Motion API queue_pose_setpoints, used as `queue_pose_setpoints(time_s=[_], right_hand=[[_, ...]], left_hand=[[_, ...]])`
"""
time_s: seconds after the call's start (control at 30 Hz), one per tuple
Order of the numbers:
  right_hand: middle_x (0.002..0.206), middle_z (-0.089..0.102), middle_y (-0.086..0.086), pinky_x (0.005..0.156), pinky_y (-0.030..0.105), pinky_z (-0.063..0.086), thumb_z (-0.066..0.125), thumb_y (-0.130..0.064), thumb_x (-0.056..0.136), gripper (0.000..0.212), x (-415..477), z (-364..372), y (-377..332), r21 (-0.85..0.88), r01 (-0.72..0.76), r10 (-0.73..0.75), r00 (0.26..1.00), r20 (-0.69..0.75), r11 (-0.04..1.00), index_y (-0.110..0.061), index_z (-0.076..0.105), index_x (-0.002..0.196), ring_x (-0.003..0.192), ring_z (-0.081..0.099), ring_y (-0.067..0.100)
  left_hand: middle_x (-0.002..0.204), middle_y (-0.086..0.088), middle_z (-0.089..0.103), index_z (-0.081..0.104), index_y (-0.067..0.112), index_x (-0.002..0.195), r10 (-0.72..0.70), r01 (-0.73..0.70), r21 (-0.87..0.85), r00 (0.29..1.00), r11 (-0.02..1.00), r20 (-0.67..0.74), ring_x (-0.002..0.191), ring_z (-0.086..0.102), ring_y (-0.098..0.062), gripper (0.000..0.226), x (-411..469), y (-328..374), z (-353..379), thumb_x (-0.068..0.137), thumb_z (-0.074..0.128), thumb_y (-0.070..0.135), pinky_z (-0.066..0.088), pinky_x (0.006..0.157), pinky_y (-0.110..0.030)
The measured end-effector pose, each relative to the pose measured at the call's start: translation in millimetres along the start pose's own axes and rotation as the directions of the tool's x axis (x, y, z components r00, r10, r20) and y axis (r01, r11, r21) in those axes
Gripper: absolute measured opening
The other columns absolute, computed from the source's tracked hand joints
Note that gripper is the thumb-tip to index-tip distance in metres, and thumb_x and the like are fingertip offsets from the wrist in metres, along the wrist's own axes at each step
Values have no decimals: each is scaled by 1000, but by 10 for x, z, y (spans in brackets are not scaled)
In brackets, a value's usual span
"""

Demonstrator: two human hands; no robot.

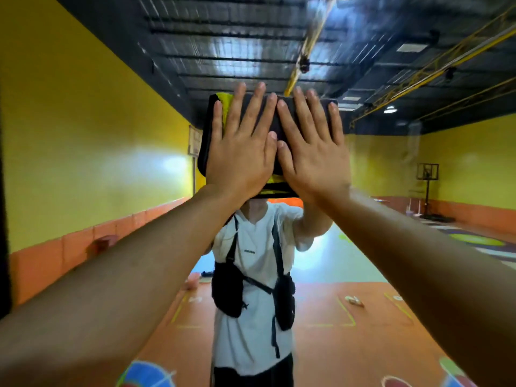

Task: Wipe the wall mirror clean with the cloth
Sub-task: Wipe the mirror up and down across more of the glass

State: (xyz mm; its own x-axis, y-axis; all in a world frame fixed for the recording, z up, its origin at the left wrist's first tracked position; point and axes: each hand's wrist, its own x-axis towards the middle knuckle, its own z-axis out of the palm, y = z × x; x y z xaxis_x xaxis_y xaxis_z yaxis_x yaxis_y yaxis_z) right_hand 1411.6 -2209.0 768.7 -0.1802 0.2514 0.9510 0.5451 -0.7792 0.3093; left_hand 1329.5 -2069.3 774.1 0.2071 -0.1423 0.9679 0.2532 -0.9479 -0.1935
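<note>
Both hands press a cloth [208, 135] flat against the mirror [83, 149], just above centre of view, toward 12 o'clock. The left hand [241, 152] lies open, palm on the cloth, fingers spread and pointing up; nothing is gripped, only pressed. The right hand [312, 155] lies the same way just beside it at 3 o'clock, its thumb touching the left thumb. The cloth is dark with a yellow side showing at its 11 o'clock corner and at its lower edge, at 6 o'clock from the hands. It is folded, and its left edge hangs past the left hand at 9 o'clock.

Both bare forearms reach up from the 7 and 5 o'clock corners of the view. The mirror fills nearly the whole view, with a dark edge at 9 o'clock. In its reflection a person in a white shirt [252, 275] and black chest harness [227, 291] stands at 6 o'clock from the cloth, which hides the head. Yellow walls, a dark ceiling and an orange floor show around them.
</note>
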Motion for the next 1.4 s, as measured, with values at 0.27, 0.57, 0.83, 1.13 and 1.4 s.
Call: queue_pose_setpoints(time_s=[0.27,0.57,0.83,1.13,1.4], right_hand=[[170,19,16,126,59,14,37,-41,110,60,-776,-77,-231,10,37,-37,997,66,999,-15,27,163,159,13,33],[167,24,21,125,62,16,41,-37,108,60,-1823,-130,-561,52,28,-35,992,125,998,-10,32,160,157,18,38],[165,27,25,125,61,12,44,-36,103,63,-2791,-191,-840,122,26,-53,973,224,992,-10,35,159,156,21,41],[169,12,20,127,56,0,42,-39,104,65,-4195,-227,-1184,195,67,-121,953,278,979,-14,27,162,159,9,35],[172,3,16,127,56,-4,49,-45,101,75,-5404,-288,-1522,266,83,-173,927,333,960,-16,22,164,160,5,34]], left_hand=[[174,-5,-2,3,19,166,23,-21,-36,997,999,67,159,-5,-31,63,-867,129,90,108,17,39,2,127,-58],[173,-6,1,0,18,165,76,-65,-87,989,994,124,159,-1,-32,64,-1918,331,236,108,21,39,-1,127,-57],[169,-13,21,20,13,164,91,-75,-117,986,990,137,157,13,-38,61,-2935,552,349,107,34,32,10,125,-63],[166,-15,23,23,10,161,139,-116,-161,980,980,139,158,4,-37,63,-4303,808,606,105,43,32,10,122,-66],[168,-9,13,17,19,163,124,-78,-186,961,979,249,159,-3,-32,64,-5570,1044,770,106,38,39,6,124,-61]])
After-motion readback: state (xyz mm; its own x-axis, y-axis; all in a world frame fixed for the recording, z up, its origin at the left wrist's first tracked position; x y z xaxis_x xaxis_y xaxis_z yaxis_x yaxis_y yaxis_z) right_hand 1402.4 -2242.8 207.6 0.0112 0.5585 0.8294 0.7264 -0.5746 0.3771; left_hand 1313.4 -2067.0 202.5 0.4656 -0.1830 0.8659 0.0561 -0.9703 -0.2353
